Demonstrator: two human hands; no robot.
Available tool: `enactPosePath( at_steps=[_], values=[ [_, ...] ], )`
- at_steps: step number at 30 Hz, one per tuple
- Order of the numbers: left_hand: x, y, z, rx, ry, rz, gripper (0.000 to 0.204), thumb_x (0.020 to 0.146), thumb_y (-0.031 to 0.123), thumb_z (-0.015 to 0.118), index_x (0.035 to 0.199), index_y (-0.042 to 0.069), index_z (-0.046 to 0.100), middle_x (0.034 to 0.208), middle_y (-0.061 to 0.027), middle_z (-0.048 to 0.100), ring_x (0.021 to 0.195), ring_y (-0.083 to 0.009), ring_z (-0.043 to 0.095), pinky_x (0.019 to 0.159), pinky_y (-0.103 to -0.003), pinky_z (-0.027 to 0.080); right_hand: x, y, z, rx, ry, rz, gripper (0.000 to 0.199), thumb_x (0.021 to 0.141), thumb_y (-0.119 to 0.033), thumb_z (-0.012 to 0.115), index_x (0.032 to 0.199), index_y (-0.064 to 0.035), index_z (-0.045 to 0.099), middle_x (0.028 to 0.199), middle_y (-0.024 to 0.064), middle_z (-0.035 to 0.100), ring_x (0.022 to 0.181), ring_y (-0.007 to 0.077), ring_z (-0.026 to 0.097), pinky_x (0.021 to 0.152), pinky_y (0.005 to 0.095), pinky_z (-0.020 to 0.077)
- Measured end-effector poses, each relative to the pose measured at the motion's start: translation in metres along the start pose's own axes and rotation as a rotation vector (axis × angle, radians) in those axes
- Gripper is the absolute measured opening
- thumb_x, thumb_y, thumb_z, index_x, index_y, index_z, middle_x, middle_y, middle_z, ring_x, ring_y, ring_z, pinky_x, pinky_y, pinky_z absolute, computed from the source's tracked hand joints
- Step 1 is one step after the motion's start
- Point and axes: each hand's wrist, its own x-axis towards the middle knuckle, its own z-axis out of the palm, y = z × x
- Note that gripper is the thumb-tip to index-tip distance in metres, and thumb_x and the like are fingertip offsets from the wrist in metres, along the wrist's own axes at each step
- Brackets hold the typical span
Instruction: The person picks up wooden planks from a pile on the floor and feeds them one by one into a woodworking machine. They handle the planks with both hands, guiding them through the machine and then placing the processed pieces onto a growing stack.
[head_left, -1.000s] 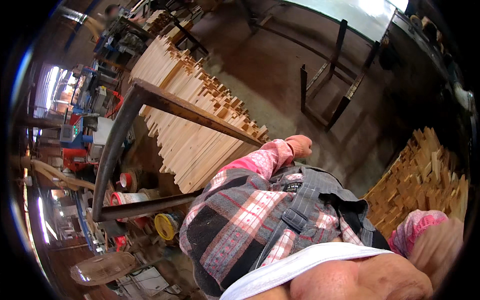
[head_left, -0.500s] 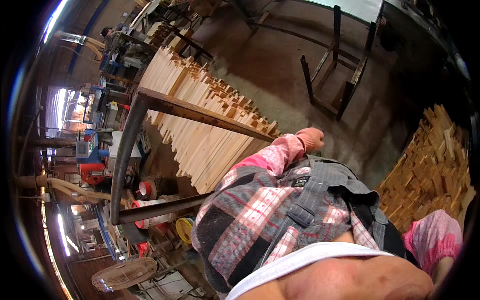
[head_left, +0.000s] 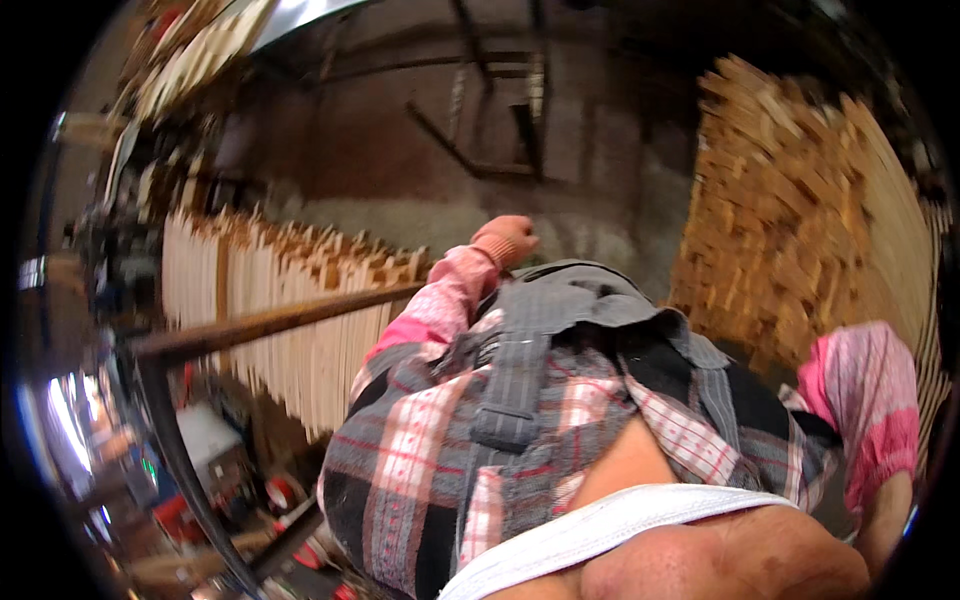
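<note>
My left hand point(head_left: 515, 237) is closed, its fingers curled in, in front of my body. Nothing shows in it. A pink patterned sleeve point(head_left: 452, 290) covers that arm. A rusty metal frame point(head_left: 250, 330) stands at my left, and one of its bars runs behind the sleeve; I see no grip on it. On my right, another pink sleeve point(head_left: 868, 415) shows with bare skin below its cuff, but the right hand is not visible. I wear a plaid shirt under a grey apron point(head_left: 575, 290).
A row of pale wooden strips point(head_left: 290, 345) stands beyond the metal frame. To the right rises a large pile of brown wood pieces point(head_left: 770, 220). A dark metal stand point(head_left: 500, 172) sits on the floor point(head_left: 390, 215) ahead. Blurred machines and red items lie at lower left.
My view has swung to the right, so the pale strips and metal frame sit farther left and more of the brown pile shows. The left hand stays closed.
</note>
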Motion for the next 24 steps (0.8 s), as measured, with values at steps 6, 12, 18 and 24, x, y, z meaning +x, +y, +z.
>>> enactPosePath(
  at_steps=[6, 12, 18, 24],
  values=[
    [0.038, 0.008, -0.011, 0.102, 0.088, 0.272, 0.041, 0.085, 0.039, 0.058, 0.105, 0.005, 0.070, 0.106, -0.0225, 0.068, 0.101, -0.0391, 0.065, 0.085, -0.046, 0.052, -0.014, 0.014, -0.007, 0.267, 0.185, 0.050, 0.045, 0.083, -0.029, 0.081, 0.103, 0.0088, 0.067, 0.094, 0.0148, 0.063, 0.075, 0.0177, 0.058, 0.068, 0.0299, 0.0467],
    [0.034, 0.021, -0.007, 0.006, -0.022, 0.156, 0.037, 0.086, 0.034, 0.059, 0.104, 0.004, 0.070, 0.102, -0.0200, 0.070, 0.095, -0.0329, 0.066, 0.083, -0.042, 0.051, -0.055, 0.022, -0.014, 0.517, 0.235, -0.209, 0.048, 0.082, -0.030, 0.082, 0.105, 0.0104, 0.067, 0.099, 0.0161, 0.064, 0.078, 0.0176, 0.058, 0.071, 0.0298, 0.0474],
    [0.034, 0.040, -0.009, -0.089, -0.066, 0.186, 0.033, 0.087, 0.029, 0.060, 0.104, 0.003, 0.070, 0.098, -0.0174, 0.072, 0.090, -0.0267, 0.067, 0.082, -0.038, 0.051, -0.080, -0.001, -0.009, 0.463, 0.200, -0.419, 0.025, 0.088, -0.018, 0.076, 0.097, 0.0039, 0.069, 0.092, 0.0134, 0.064, 0.080, 0.0267, 0.060, 0.076, 0.0357, 0.0446],
    [0.024, 0.098, -0.010, -0.042, -0.102, -0.021, 0.034, 0.085, 0.034, 0.067, 0.108, 0.009, 0.072, 0.100, -0.0153, 0.073, 0.096, -0.0272, 0.071, 0.083, -0.038, 0.054, -0.107, -0.021, 0.001, 0.344, 0.367, -0.509, 0.018, 0.088, -0.010, 0.074, 0.089, 0.0060, 0.068, 0.085, 0.0160, 0.062, 0.070, 0.0267, 0.059, 0.061, 0.0335, 0.0460]
  ],
)
